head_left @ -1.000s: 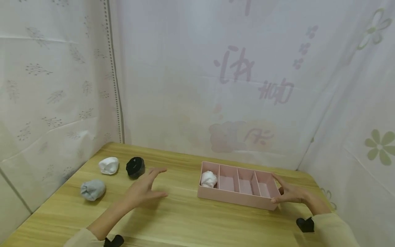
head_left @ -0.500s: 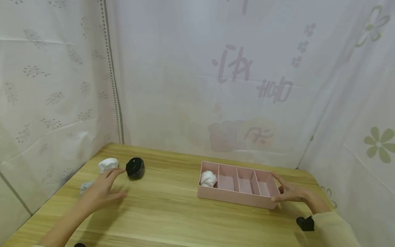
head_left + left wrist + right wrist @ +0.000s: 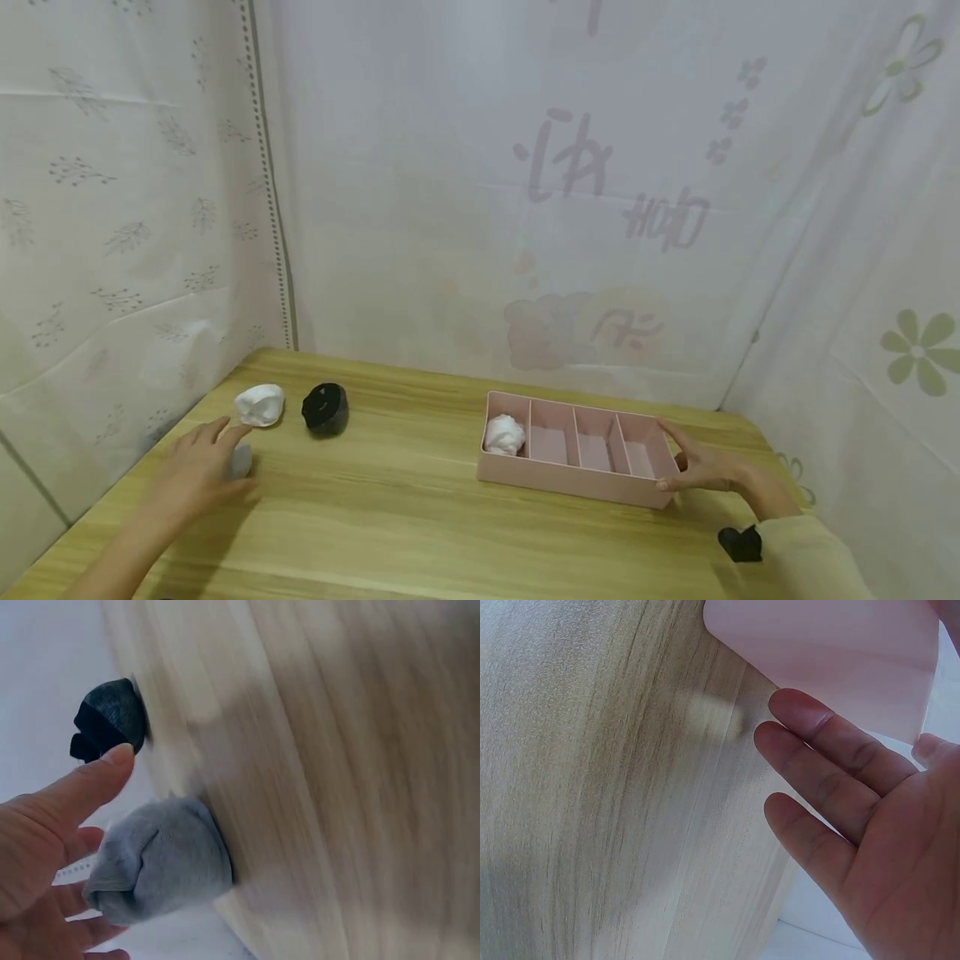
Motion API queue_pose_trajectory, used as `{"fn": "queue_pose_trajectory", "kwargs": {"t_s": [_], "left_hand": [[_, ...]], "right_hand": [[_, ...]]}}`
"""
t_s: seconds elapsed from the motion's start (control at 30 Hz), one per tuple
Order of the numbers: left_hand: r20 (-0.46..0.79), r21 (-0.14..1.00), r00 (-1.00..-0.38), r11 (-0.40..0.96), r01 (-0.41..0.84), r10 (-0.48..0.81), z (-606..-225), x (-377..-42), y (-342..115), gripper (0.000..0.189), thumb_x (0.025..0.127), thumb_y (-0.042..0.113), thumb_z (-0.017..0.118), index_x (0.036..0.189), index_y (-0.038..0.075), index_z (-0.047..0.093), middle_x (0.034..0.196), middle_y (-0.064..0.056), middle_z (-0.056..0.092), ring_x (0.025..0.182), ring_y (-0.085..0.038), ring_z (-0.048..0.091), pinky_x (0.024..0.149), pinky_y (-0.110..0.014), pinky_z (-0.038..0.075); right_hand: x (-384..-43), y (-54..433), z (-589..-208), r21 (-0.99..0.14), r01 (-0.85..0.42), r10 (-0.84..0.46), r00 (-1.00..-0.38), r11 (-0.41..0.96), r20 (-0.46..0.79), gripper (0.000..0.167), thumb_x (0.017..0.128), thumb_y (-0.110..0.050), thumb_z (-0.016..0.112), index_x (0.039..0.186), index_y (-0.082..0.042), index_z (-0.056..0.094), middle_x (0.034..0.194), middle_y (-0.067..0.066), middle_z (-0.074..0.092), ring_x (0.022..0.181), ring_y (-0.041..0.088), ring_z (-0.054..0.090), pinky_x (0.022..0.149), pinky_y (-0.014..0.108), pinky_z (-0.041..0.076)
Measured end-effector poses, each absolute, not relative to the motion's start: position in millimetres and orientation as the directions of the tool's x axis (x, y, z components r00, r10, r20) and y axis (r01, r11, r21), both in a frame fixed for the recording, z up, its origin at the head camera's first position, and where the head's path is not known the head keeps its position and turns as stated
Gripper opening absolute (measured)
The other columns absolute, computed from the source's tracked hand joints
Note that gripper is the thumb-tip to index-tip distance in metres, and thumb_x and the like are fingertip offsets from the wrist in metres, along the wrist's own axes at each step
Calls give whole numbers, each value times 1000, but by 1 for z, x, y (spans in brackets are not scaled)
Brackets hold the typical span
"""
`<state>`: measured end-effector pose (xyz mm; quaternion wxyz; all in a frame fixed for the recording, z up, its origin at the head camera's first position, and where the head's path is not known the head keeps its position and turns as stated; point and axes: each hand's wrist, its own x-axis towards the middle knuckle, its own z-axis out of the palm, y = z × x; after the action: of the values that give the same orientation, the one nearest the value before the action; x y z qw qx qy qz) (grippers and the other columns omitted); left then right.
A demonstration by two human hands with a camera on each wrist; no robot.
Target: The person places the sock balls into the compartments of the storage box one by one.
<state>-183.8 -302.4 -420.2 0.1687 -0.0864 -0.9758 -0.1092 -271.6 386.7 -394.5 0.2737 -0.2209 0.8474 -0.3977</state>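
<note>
My left hand (image 3: 197,471) is spread around a balled-up grey sock (image 3: 169,859), which it partly hides in the head view. In the left wrist view the thumb is apart from the sock, and the other fingers lie behind it; whether they touch it I cannot tell. At the right, my right hand (image 3: 705,468) holds the end of a pink divided box (image 3: 570,483), thumb at the front corner and index finger at the back corner. A white balled-up sock (image 3: 505,435) sits in the box's leftmost compartment.
Another white balled-up sock (image 3: 260,405) and a black balled-up sock (image 3: 325,408) lie on the wood-grain table (image 3: 405,517), behind the left hand. Printed white curtains (image 3: 420,208) hang along the table's back and sides.
My left hand has moved left and toward me, from beside the black sock to the grey sock. My right hand and the box stay in place.
</note>
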Motion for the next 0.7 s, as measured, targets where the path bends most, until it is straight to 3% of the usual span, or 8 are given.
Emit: {"fn": "queue_pose_trajectory", "kwargs": {"t_s": [0.13,0.3,0.7], "left_hand": [[279,169,-956,975,145,94,-415,-177,-308,70,61,26,85,116,-4,54,117,-40,47,101,-59,44,79,-68,39],[260,201,-962,969,143,88,-414,-171,-312,61,64,17,84,114,-4,55,109,-35,53,88,-54,55,63,-58,48],[320,274,-945,949,158,65,-415,-172,-314,30,68,5,79,94,1,64,93,-25,60,82,-45,60,62,-53,47]], "right_hand": [[-272,389,-394,-783,-155,-574,-766,602,-290,112,85,-19,69,142,4,-24,105,22,61,96,23,59,79,31,49],[-273,391,-395,-786,-156,-576,-765,598,-287,112,85,-19,69,142,4,-25,107,23,60,97,23,59,79,31,50],[-275,388,-399,-781,-189,-593,-760,595,-267,110,84,-20,69,142,6,-21,106,23,61,96,24,60,79,32,49]]}}
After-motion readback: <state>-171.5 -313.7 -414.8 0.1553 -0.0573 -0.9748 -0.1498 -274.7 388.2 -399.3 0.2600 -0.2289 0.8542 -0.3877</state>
